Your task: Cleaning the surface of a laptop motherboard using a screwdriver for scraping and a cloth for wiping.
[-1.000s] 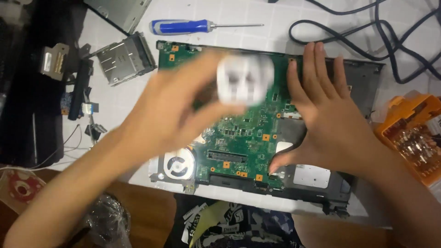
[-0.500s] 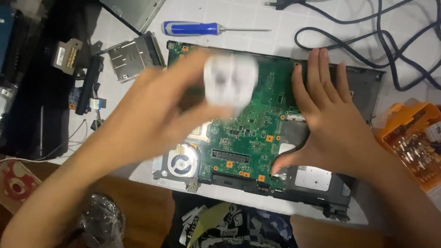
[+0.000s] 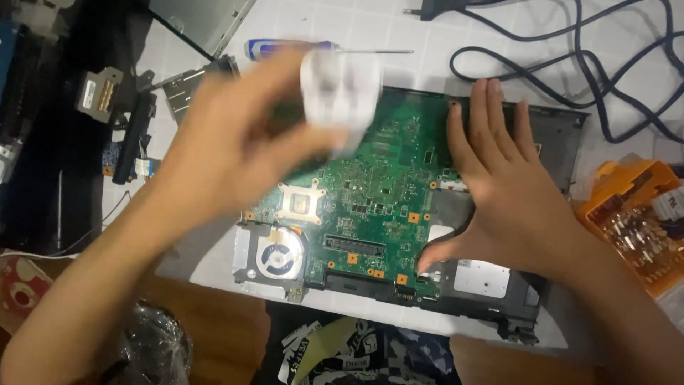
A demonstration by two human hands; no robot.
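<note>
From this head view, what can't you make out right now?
- White object in the left hand: motion blur hides what it is.
- Circuit board: its upper left lies behind the left hand, its right edge under the right hand.
- Orange case: cut off by the right edge.
- Screwdriver: the handle is partly behind the white object.

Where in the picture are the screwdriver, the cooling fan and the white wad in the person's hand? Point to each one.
screwdriver point(image 3: 285, 48), head view: on its blue handle.
cooling fan point(image 3: 276, 254), head view: on the round hub.
white wad point(image 3: 339, 93), head view: on its blurred middle, held in the left hand point(image 3: 235, 150).
</note>
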